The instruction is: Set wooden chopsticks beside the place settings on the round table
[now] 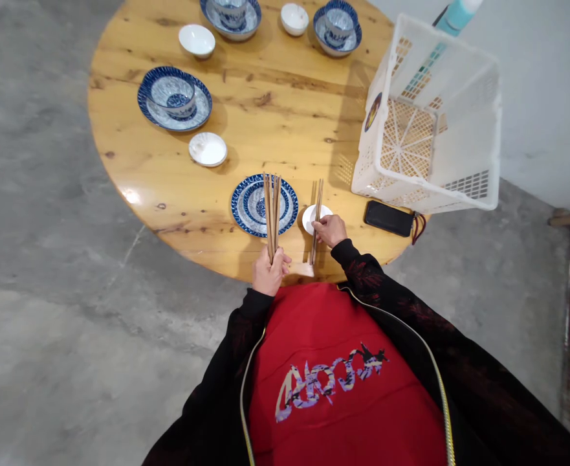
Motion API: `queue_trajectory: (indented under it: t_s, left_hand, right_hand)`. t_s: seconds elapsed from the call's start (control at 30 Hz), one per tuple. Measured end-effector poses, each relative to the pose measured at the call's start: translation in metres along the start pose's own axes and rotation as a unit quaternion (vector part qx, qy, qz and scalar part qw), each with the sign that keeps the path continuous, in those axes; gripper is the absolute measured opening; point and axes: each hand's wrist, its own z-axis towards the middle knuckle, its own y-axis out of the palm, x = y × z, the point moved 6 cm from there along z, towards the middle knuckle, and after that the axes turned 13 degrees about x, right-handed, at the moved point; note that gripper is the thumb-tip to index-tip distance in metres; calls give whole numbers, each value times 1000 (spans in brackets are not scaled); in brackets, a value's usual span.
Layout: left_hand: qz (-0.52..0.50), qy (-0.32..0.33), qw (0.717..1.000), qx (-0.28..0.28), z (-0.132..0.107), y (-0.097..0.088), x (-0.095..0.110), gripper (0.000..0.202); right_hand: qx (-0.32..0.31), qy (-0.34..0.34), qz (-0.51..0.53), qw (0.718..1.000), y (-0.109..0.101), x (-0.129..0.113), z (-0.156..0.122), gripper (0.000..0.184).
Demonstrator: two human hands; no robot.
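My left hand [269, 269] is closed around the lower ends of a bundle of wooden chopsticks [272, 213], which stick up over a blue-and-white plate [246, 206]. A pair of chopsticks [317, 206] is pinched in my right hand [331, 230], held above a small white dish [308, 219] to the right of the plate. Something pale and flat, perhaps a tissue or wrapper [303, 268], shows between my hands near the table's edge; what it is I cannot tell.
Around the round wooden table [275, 129] are blue-and-white plates with bowls [175, 103] and small white dishes [208, 150]. A white plastic basket [430, 129] stands at the right, with a black phone or wallet [388, 218] in front of it. A turquoise cylinder [454, 19] is behind.
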Motion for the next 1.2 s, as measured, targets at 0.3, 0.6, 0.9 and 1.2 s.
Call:
queue_trajectory:
  t_s: [0.3, 0.6, 0.9, 1.2]
  left_hand:
    - [-11, -12, 1000, -1, 2, 0, 2, 27]
    - [-17, -13, 1000, 2, 2, 2, 2, 30]
    - [-14, -12, 1000, 1, 2, 2, 4, 27]
    - [-15, -11, 1000, 3, 2, 0, 3, 27]
  right_hand:
    - [-2, 6, 7, 1000, 0, 1, 1, 23]
    - [-11, -4, -6, 1000, 2, 5, 5, 23]
    - [-14, -2, -3, 1000, 1, 5, 6, 23]
    - [5, -28, -34, 999, -5, 1, 5, 26]
